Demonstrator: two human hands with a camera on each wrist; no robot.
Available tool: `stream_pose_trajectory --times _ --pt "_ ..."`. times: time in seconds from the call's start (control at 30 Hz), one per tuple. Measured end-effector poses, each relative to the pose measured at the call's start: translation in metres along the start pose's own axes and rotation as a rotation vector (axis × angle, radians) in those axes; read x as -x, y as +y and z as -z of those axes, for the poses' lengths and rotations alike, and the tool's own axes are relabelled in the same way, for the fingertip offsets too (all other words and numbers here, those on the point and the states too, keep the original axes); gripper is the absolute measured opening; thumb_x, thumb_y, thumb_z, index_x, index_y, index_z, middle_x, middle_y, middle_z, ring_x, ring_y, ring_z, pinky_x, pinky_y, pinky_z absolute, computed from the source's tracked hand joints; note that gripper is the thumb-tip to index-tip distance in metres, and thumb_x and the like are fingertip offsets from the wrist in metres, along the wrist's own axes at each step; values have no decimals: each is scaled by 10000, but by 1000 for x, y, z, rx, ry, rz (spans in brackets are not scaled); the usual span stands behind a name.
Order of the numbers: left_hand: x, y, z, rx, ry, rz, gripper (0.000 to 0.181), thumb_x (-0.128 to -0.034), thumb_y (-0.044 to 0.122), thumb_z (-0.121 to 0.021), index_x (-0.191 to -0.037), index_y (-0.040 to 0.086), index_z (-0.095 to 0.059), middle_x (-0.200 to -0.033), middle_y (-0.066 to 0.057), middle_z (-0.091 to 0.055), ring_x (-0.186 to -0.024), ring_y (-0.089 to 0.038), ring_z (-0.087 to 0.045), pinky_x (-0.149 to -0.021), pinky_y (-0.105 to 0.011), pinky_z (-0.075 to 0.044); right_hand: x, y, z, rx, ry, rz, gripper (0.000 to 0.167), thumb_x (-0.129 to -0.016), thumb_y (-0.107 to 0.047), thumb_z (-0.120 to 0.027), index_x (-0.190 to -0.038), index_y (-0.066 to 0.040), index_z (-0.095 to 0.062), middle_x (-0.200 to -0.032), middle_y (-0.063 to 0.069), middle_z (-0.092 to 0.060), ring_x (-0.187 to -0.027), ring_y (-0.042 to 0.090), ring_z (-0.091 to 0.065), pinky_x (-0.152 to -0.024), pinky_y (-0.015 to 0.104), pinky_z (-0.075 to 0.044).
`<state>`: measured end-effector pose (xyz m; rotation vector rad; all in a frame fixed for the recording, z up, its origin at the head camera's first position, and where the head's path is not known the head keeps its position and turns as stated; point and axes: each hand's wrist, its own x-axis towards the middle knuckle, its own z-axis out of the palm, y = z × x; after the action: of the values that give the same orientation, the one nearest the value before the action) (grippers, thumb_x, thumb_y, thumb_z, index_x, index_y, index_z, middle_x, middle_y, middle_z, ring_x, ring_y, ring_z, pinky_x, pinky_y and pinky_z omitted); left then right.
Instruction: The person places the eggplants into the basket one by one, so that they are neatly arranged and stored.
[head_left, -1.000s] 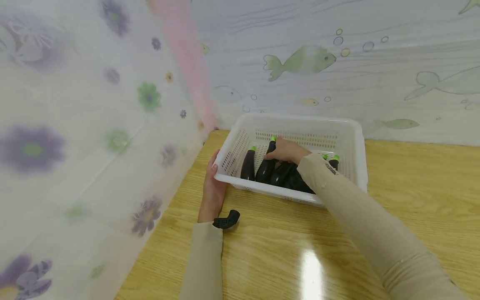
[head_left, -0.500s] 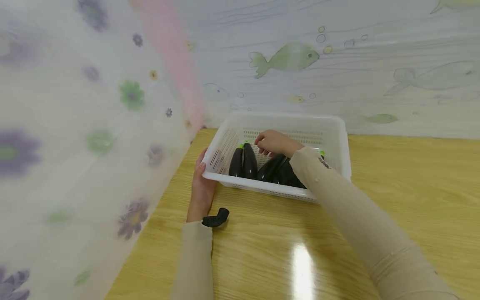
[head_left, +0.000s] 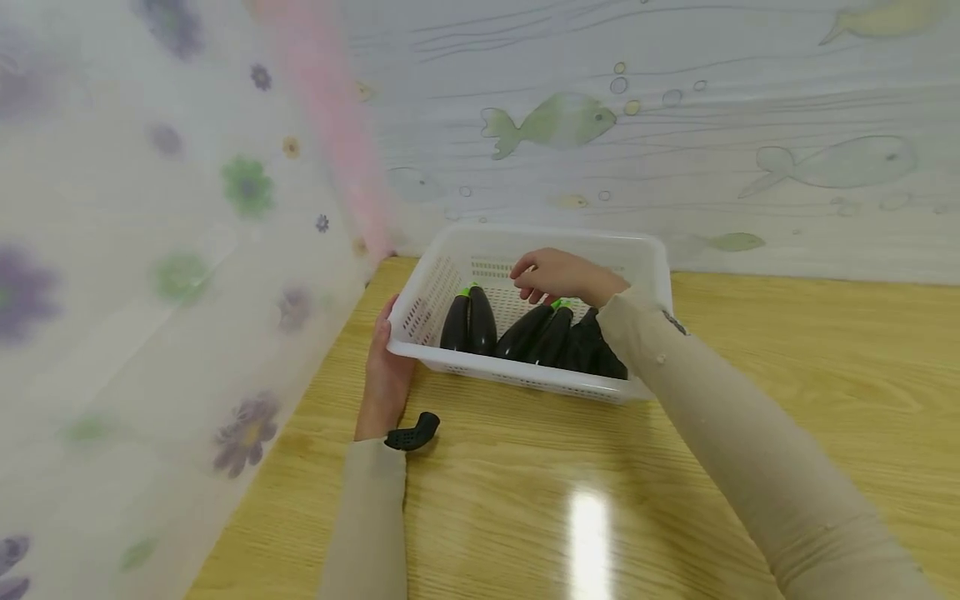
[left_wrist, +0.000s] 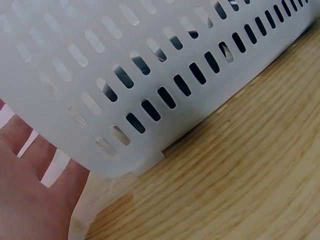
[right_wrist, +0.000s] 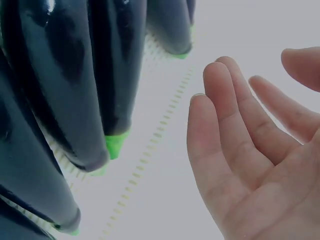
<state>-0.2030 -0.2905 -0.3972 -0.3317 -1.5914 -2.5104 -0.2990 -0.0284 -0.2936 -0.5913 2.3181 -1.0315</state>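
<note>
A white perforated plastic basket [head_left: 532, 379] stands on the wooden table, with several dark eggplants [head_left: 482, 321] inside, their green stem ends toward the back. Two eggplants lean together at the left; more lie side by side at the right, partly behind my right sleeve. My left hand [head_left: 386, 379] holds the basket's front left corner, its thumb at the rim and its fingers along the outside. Over the basket, my right hand [head_left: 566, 275] is empty with loosely bent fingers. In the right wrist view its fingers [right_wrist: 204, 130] are apart from the eggplants [right_wrist: 57, 75].
A printed fish curtain [head_left: 570, 125] hangs right behind the basket. At the left, a flowered sheet [head_left: 247, 292] runs along the table edge. The wooden table [head_left: 510, 483] extends in front of the basket and to its right. A black strap piece [head_left: 414, 432] sits at my left wrist.
My right hand has let go of an eggplant, which now leans against the leftmost one. The hand has lifted away and shifted slightly right. My left hand stays on the basket corner.
</note>
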Motion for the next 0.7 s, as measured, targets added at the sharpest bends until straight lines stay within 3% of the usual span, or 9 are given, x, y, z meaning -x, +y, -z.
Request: stream_pose_trajectory --times 0.37,0.7 --pt "1 3 12 16 7 2 577 -912 420 -403 -1405 163 -249 -1404 -87 -286 -1262 -261 -268 -992 -409 -226 20 -16 -1 -24 -1 77 365 -921 -278 -464 -1260 -145 -441 -989 56 -599 -892 222 -571 -727 336 -471" --pt "0 7 21 66 51 21 554 -925 427 -369 -1397 150 -281 -1411 -69 -292 -1279 -250 -255 -993 -423 -229 61 -37 -24 -87 -17 233 348 -918 -291 -459 -1261 -236 -455 -989 -16 -609 -858 150 -574 -745 309 -463"
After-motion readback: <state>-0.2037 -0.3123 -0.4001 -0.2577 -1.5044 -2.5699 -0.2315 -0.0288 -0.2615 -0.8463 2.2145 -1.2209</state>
